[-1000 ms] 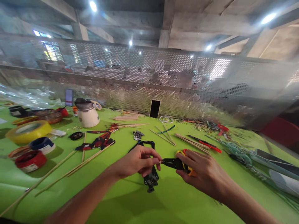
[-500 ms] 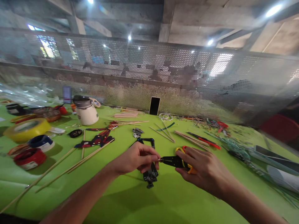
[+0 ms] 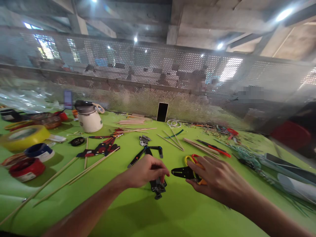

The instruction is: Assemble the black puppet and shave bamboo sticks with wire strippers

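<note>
My right hand (image 3: 209,172) is wrapped round the yellow and red handles of a pair of wire strippers (image 3: 184,172). Their black jaws point left and look closed. Just beyond the tip is my left hand (image 3: 148,171), thumb and fingers pressed together. Whatever sits in that pinch, if anything, is too small to make out. Beneath and around the left hand lies a black jointed figure (image 3: 158,190) of strips dotted with rivets, partly covered by the fingers. Behind it is a small heap of grey metal pieces (image 3: 144,140).
Left of my hands lie a red and black jointed figure (image 3: 106,148), thin sticks and tape rolls (image 3: 26,136). A white jug (image 3: 90,120) and a phone (image 3: 162,112) stand farther back. On the right are a red and black utility knife (image 3: 214,148) and green stems (image 3: 249,161).
The stripper tip, earlier touching a small bit at my left fingertips, is now slightly apart from them. A black arm of the figure now shows to the left of my hand.
</note>
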Motion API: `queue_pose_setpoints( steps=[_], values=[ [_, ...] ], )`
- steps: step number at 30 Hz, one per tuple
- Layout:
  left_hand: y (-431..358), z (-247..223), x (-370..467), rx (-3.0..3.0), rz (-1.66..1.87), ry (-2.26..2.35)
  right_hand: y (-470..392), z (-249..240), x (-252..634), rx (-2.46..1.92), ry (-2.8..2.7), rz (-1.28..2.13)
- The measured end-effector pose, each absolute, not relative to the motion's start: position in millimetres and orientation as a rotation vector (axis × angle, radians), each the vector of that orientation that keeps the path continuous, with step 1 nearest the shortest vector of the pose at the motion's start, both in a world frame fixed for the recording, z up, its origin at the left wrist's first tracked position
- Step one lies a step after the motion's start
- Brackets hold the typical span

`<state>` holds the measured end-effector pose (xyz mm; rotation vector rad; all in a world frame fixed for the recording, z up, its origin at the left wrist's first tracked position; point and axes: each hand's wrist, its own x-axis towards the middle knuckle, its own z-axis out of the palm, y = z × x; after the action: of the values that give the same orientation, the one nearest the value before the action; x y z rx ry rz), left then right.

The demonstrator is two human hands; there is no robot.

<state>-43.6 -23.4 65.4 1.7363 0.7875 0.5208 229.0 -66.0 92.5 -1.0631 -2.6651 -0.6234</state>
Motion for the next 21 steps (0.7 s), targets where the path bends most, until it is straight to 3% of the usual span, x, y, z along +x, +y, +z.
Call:
queue_pose_setpoints(
  steps=[14, 21],
  values=[
    [-25, 51, -36, 1.908, 0.6, 0.848, -61, 87, 229, -1.243, -2.81, -0.398],
    [-30, 50, -33, 2.25, 0.735, 0.795, -62, 90, 228, -1.401, -2.793, -0.058]
  ],
)
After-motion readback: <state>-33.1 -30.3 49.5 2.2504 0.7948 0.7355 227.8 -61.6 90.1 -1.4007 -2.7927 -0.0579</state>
